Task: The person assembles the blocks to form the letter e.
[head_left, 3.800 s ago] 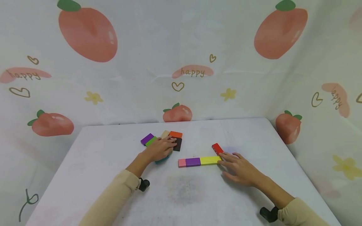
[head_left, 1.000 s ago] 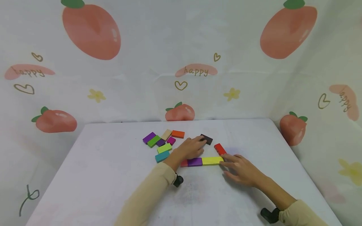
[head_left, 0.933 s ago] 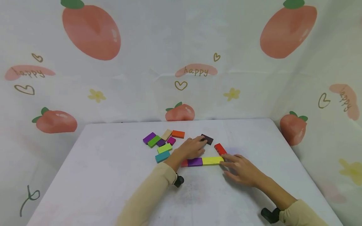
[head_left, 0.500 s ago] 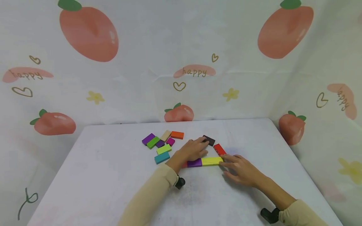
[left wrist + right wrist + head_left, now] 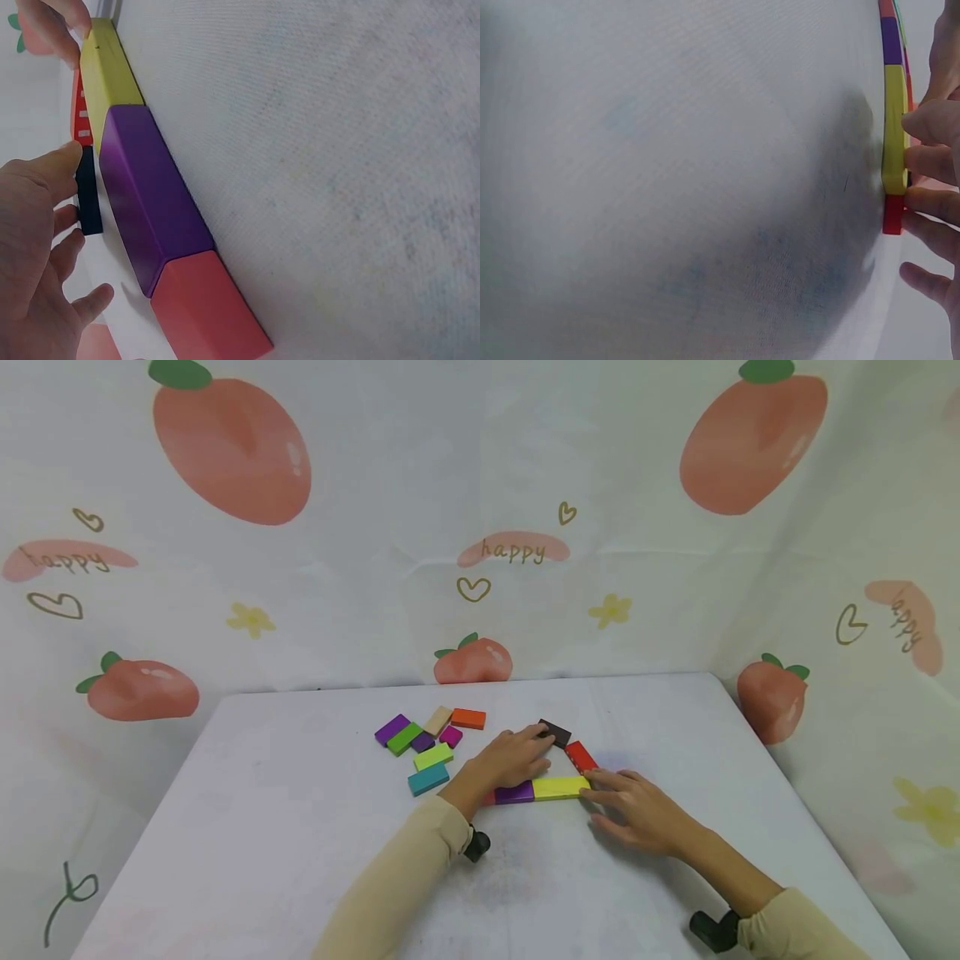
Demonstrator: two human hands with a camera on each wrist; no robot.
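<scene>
My left hand (image 5: pixel 513 757) holds a flat black block (image 5: pixel 557 734) by its left part, with the thumb and forefinger at it in the left wrist view. The black block's right end meets the upper end of a red block (image 5: pixel 577 755), which slants toward my right hand (image 5: pixel 637 811). My right hand's extended fingers touch the red block's near end and the right end of a yellow block (image 5: pixel 558 788). Left of the yellow block, a purple block (image 5: pixel 154 187) and a pink block (image 5: pixel 210 307) continue the straight row. My left wrist partly covers the pink one in the head view.
Left of my left hand lies a loose group of coloured blocks, among them a teal block (image 5: pixel 428 779), a lime block (image 5: pixel 433 757), a green block (image 5: pixel 405 738) and an orange block (image 5: pixel 468 718). They rest on a white table (image 5: pixel 247 827) before a fruit-print cloth (image 5: pixel 390 468).
My left hand has carried the black block from the loose group rightward to the red block. In the last second it shifts slightly until they meet. My right hand stays put.
</scene>
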